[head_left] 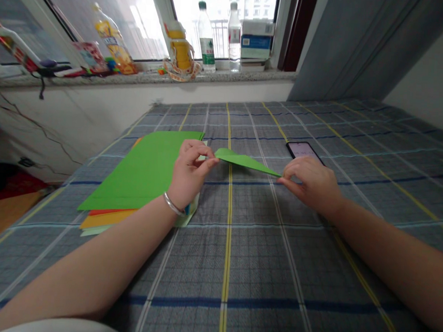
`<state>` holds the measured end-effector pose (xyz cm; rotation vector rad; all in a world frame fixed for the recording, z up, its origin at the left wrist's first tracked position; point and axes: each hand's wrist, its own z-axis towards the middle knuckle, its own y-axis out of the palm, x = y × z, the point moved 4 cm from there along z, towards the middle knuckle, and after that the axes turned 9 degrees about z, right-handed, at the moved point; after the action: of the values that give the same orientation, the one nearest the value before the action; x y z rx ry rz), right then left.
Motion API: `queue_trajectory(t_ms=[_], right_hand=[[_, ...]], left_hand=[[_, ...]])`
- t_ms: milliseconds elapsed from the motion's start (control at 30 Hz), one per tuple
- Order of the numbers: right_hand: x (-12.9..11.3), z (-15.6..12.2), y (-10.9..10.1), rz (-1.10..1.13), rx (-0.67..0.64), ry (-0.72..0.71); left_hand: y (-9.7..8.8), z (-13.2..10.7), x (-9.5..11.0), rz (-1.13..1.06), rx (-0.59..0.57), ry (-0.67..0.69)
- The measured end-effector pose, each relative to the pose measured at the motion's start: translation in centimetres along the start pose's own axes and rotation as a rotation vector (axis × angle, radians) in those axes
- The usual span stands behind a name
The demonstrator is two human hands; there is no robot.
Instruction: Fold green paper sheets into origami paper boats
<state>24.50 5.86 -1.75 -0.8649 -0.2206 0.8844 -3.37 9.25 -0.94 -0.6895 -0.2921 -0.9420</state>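
A folded piece of green paper (248,163) is stretched between my two hands, a little above the checked tablecloth (254,264). My left hand (192,172) pinches its left end between thumb and fingers. At the other end, the pointed right tip, my right hand (310,181) grips it with thumb and fingertips. The paper slants down slightly to the right. Behind and under my left wrist lies a stack of coloured paper (134,175), green on top, with orange, yellow and pale green edges showing below.
A phone (305,150) lies just beyond my right hand, its screen lit. Along the window sill (144,79) stand a yellow drink bottle (115,41), a yellow flask (181,51), two clear bottles (207,39) and some boxes (257,43). A grey curtain (349,49) hangs at the right.
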Motion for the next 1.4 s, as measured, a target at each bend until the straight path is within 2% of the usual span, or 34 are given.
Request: queue_trajectory(t_ms=[67, 167, 267, 367, 433, 500, 600, 700, 800, 900, 1033, 1133, 1233, 1333, 1400], right_hand=[[0.5, 0.0, -0.1, 0.055, 0.029, 0.051], [1.5, -0.4, -0.1, 0.214, 0.15, 0.169], [2.5, -0.9, 0.2, 0.448, 0.301, 0.339], [3.2, -1.4, 0.4, 0.662, 0.443, 0.509], [3.4, -1.4, 0.4, 0.728, 0.512, 0.583], [3.5, -1.4, 0.2, 0.721, 0.533, 0.629], [3.7, -1.2, 0.2, 0.62, 0.463, 0.647], [3.4, -0.8, 1.0, 0.466, 0.257, 0.521], [2.8, -0.8, 2.4, 0.377, 0.039, 0.375], [2.4, -1.1, 3.6, 0.34, -0.066, 0.363], [2.2, -1.4, 3.9, 0.386, -0.072, 0.414], [2.4, -1.4, 3.9, 0.456, -0.07, 0.525], [2.9, -1.6, 4.1, 0.522, -0.08, 0.65], [3.1, -1.4, 4.4, 0.679, -0.009, 0.713], [3.1, -1.2, 4.5, 0.793, 0.049, 0.745]], left_hand=[[0.3, 0.1, -1.2, -0.112, -0.009, -0.058], [0.8, -0.1, -2.1, -0.271, -0.047, -0.134], [0.9, -0.3, -0.9, -0.222, -0.056, -0.039], [1.0, -0.6, 0.9, -0.146, -0.126, 0.093], [1.1, -0.7, 1.4, -0.19, -0.166, 0.066], [1.4, -0.9, 1.1, -0.304, -0.226, -0.041], [2.5, -1.3, -0.1, -0.538, -0.386, -0.28], [3.6, -2.1, -1.0, -0.662, -0.565, -0.52], [4.0, -2.7, -1.4, -0.568, -0.626, -0.64], [4.1, -2.9, -1.3, -0.401, -0.632, -0.64], [4.3, -3.4, -1.2, -0.3, -0.626, -0.658], [4.5, -3.8, -1.0, -0.26, -0.664, -0.65], [4.8, -4.0, -0.6, -0.361, -0.665, -0.668], [4.9, -4.1, -0.2, -0.501, -0.66, -0.72], [5.0, -4.1, -0.1, -0.504, -0.708, -0.696]])
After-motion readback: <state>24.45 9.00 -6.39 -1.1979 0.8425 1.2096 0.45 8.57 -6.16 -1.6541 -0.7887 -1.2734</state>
